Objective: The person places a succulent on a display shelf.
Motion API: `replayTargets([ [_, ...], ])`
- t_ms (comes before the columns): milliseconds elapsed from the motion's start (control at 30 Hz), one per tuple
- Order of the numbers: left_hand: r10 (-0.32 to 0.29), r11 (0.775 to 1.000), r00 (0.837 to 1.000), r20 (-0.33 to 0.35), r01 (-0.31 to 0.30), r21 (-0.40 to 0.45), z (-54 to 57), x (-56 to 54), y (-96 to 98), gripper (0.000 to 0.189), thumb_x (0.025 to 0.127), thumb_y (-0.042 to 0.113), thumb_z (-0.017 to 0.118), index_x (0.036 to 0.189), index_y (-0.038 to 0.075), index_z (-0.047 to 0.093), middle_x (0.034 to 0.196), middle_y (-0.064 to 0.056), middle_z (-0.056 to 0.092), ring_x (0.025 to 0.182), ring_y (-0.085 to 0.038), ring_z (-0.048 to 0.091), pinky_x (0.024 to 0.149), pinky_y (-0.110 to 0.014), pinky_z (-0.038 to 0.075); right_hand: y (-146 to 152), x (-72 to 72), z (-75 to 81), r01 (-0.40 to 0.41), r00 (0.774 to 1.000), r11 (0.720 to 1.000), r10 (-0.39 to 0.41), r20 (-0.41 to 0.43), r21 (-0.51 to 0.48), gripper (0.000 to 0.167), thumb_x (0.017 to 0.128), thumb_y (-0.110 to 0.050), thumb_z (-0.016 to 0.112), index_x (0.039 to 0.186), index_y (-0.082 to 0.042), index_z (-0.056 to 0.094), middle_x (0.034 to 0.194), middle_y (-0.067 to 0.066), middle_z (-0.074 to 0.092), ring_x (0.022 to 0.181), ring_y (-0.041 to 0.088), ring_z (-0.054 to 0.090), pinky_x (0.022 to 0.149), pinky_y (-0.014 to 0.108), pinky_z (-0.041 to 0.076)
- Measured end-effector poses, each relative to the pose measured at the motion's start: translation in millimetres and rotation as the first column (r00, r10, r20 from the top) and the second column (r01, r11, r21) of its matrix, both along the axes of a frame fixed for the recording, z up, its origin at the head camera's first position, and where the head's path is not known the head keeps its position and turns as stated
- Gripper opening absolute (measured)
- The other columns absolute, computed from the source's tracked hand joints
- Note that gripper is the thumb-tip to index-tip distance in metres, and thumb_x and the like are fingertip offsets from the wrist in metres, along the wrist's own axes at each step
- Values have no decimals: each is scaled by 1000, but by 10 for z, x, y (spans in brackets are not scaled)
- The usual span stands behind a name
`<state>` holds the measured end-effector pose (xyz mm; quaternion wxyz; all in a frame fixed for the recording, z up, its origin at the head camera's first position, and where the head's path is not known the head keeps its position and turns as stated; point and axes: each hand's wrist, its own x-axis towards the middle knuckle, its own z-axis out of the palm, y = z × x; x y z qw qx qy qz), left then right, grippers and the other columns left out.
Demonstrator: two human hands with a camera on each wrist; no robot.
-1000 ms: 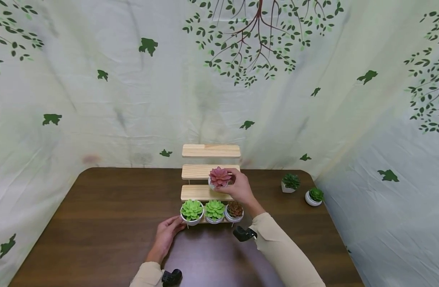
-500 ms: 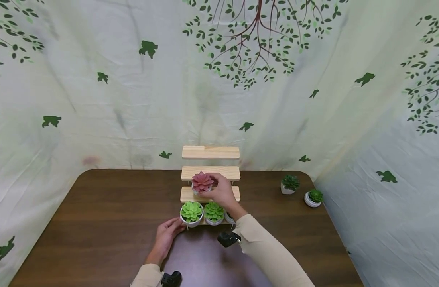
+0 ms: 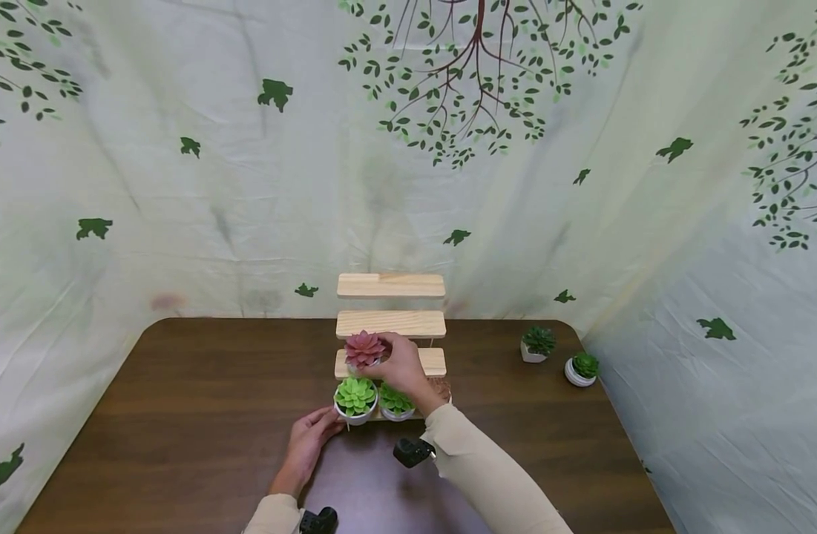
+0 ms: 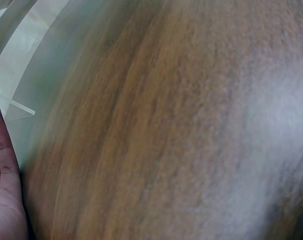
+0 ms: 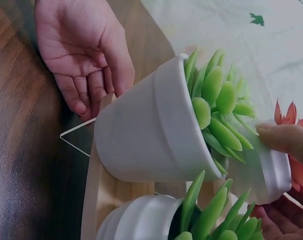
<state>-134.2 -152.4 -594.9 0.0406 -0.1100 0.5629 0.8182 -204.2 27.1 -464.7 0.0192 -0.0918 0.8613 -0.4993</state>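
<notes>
My right hand grips a white pot with a pink succulent at the left end of the third board from the top of a tiered wooden plant stand. In the right wrist view its fingers and thumb are around that white pot; whether the pot touches the board cannot be told. My left hand holds the left end of the lowest board, its thumb against the edge. That board bears two bright green succulents, the left one and the middle one, plus a brown succulent mostly hidden by my right arm.
Two dark green potted plants, one in an angular pot and one in a round pot, stand on the brown table at the right. The stand's top board is near the leaf-printed cloth behind the table.
My right hand has carried the pink succulent leftward and a little down, from the stand's right half to its left end. My left hand has stayed at the lowest board.
</notes>
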Motion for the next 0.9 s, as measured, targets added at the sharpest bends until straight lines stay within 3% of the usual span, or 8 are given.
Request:
replayTargets([
  [233, -18, 1000, 999, -36, 19, 10, 8, 18, -2, 12, 95, 3, 57, 94, 6, 68, 85, 4, 68, 78, -7, 65, 75, -21, 56, -38, 16, -14, 38, 999, 999, -38, 10, 13, 61, 61, -14, 92, 116, -4, 66, 110, 8, 68, 104, 21, 61, 92, 34, 51],
  [367, -14, 1000, 1000, -23, 14, 15, 18, 16, 9, 12, 95, 2, 56, 93, 6, 68, 84, 4, 68, 77, -8, 65, 76, -21, 56, -67, 33, -13, 67, 998, 997, -67, 4, 22, 61, 60, -16, 92, 114, -5, 66, 108, 7, 68, 103, 21, 62, 92, 33, 51],
  [633, -11, 1000, 1000, -23, 11, 6, 2, 3, -1, 13, 96, 1, 55, 94, 5, 68, 85, 4, 69, 79, -8, 65, 76, -21, 56, -42, 50, -22, 26, 1000, 998, -25, -19, 56, 61, 66, -19, 90, 118, -5, 63, 110, 7, 66, 101, 19, 61, 87, 32, 52],
  [900, 1, 1000, 1000, 16, -1, -9, 15, 0, 10, 10, 95, 3, 57, 98, -1, 67, 86, 2, 68, 79, -8, 65, 76, -23, 56, 43, 9, -41, -2, 992, 993, 17, 124, -116, 63, 70, -9, 87, 125, 0, 58, 115, 15, 65, 101, 25, 65, 83, 31, 56],
])
